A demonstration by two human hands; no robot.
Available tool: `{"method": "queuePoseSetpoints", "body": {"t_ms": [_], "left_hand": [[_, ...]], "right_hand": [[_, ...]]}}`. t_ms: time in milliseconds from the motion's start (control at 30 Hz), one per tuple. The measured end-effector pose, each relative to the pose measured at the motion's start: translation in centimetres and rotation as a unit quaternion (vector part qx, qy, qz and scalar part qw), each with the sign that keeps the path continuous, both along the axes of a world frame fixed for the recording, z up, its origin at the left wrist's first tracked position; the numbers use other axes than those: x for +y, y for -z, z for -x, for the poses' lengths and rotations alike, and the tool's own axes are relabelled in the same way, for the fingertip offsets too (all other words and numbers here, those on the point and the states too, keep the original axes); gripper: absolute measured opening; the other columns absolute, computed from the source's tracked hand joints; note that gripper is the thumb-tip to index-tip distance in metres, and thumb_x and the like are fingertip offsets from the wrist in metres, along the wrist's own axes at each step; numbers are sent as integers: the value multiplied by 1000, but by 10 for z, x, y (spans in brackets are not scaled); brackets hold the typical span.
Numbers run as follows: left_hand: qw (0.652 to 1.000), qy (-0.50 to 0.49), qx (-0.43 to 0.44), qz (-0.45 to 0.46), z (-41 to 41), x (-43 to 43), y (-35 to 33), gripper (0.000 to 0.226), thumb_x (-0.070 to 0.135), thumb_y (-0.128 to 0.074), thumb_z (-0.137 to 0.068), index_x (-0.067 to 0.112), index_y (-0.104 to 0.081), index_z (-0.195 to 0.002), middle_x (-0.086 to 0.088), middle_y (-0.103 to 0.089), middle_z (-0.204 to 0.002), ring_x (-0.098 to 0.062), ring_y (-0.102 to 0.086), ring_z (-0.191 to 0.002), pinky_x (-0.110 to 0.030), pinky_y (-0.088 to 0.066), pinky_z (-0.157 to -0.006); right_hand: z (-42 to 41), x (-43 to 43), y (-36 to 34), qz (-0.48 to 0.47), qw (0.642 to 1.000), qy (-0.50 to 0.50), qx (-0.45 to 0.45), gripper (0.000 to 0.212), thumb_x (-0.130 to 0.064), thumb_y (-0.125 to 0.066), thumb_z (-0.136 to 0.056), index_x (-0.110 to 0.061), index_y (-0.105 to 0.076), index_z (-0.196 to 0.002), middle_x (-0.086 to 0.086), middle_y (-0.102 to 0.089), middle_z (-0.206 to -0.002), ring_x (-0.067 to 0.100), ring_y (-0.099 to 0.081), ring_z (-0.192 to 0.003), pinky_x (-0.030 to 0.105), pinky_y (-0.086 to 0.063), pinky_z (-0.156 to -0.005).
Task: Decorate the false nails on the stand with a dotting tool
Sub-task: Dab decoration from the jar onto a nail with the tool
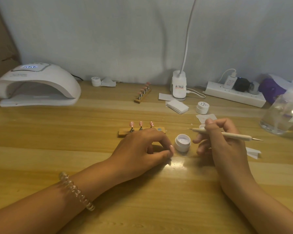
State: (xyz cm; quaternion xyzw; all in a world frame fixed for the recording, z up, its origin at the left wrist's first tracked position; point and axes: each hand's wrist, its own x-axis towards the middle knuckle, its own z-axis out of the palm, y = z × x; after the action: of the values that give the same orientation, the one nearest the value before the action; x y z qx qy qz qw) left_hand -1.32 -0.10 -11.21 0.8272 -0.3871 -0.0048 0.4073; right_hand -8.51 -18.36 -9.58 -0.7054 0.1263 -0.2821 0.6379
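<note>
A small wooden stand point(123, 133) in the middle of the table carries three pink false nails point(141, 123) on metal pegs, with one bare magnet spot at its right end. My left hand point(142, 147) lies in front of the stand, thumb and forefinger pinched on what looks like a pink false nail point(171, 146) on its peg. My right hand point(216, 137) grips a pale dotting tool point(233, 135) like a pen, its tip pointing left above an open white gel pot point(182, 143) that sits between the two hands.
A white curing lamp point(37, 85) stands back left. A second nail stand point(143, 92), a clip lamp base point(179, 88), wipes point(177, 106), a closed pot point(202, 107), a power strip point(233, 95) and a clear bottle point(284, 114) fill the back and right.
</note>
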Motion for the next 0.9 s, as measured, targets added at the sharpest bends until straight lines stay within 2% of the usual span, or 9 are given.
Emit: {"method": "queuePoseSetpoints", "body": {"t_ms": [100,233,367,433,600,900], "left_hand": [[1000,4,-2,-6,0,0,0,6,34,-71,-82,33,-71,-87,19,-67,-90,-2,-49,-56,-24,-36,-60],[1000,7,-2,-4,0,-1,0,9,37,-68,-79,34,-71,-87,20,-67,-90,-3,-48,-54,-25,-36,-59],[1000,14,1,-1,-1,-1,0,12,41,-67,-79,33,-71,-87,17,-68,-89,-4,-46,-53,-27,-38,-58],[1000,18,4,1,-1,-1,0,11,41,-67,-79,33,-71,-87,16,-68,-90,-4,-46,-53,-27,-39,-59],[1000,17,14,3,0,0,0,23,52,-62,-77,32,-71,-86,14,-67,-91,-6,-47,-54,-27,-39,-60],[1000,25,18,4,-1,0,-1,7,38,-70,-81,34,-72,-86,14,-68,-92,-5,-48,-55,-29,-40,-61]], "right_hand": [[5,5,-10,-68,997,-15,-27,18,-34,-56,-97,-18,-59,-90,5,-73,-74,12,-62,-51,19,-48,-44],[9,21,-7,-117,991,-63,1,20,-27,-67,-89,-13,-55,-81,3,-64,-57,11,-50,-41,18,-40,-39],[9,27,-1,-81,993,-81,36,24,-11,-66,-90,-6,-47,-76,10,-60,-50,13,-49,-40,19,-41,-40],[8,26,-2,-80,994,-71,35,28,-5,-64,-84,-11,-44,-65,12,-56,-47,13,-46,-38,18,-38,-39],[7,26,-3,-57,995,-63,54,34,-9,-62,-75,-20,-39,-53,13,-54,-44,12,-44,-35,12,-32,-37],[7,26,0,-29,995,-68,60,37,-5,-61,-79,-21,-40,-53,11,-55,-43,13,-43,-36,14,-33,-37]]}}
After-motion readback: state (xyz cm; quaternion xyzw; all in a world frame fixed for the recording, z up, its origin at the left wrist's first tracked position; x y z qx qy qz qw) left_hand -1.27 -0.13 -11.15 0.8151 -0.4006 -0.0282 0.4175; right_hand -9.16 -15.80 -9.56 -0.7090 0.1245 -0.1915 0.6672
